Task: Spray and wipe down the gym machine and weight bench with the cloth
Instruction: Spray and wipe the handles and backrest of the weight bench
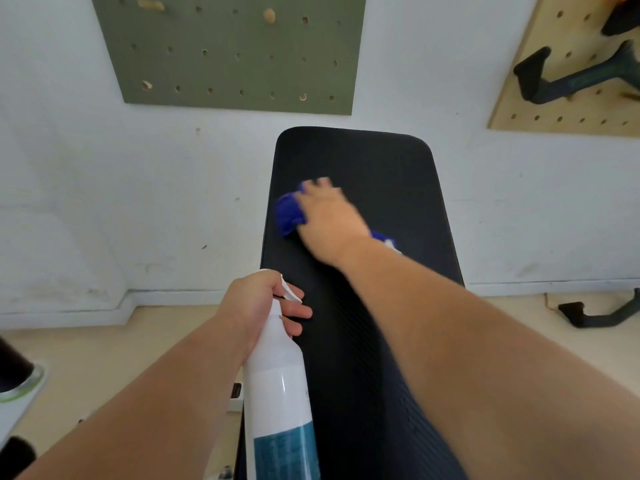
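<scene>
A black padded weight bench (374,161) stretches from the bottom of the view to the white wall. My right hand (329,216) lies on its far half, pressing a bunched blue cloth (289,213) against the pad; the hand is motion-blurred and covers most of the cloth, which also shows behind the wrist. My left hand (263,303) grips the neck of a white spray bottle (280,393) with a teal label, held over the bench's left edge, with fingers curled below the trigger.
A green pegboard (235,50) hangs on the wall above the bench, and a wooden pegboard (568,74) with dark handles hangs at the upper right. A dark handle (595,315) lies on the floor at right. Part of a machine (17,386) shows at lower left.
</scene>
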